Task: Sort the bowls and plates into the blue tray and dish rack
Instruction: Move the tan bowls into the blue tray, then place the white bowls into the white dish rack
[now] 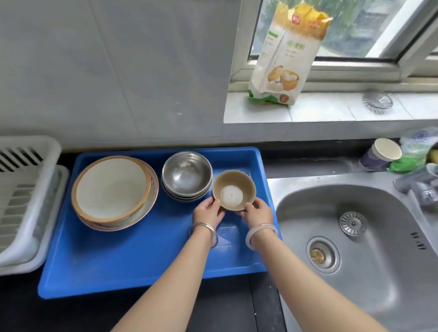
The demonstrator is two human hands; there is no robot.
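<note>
Two hands, left hand (208,211) and right hand (257,211), grip one brown bowl (234,190).

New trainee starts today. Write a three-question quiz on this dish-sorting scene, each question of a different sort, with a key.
1. True or false: the white dish rack holds the steel bowls.
2. Which holds the small brown bowl? A) left hand alone B) right hand alone C) both hands
3. Fill in: the stack of plates sits in the blue ____.

Key: 1 false, they sit in the tray. 2 C. 3 tray.
</note>
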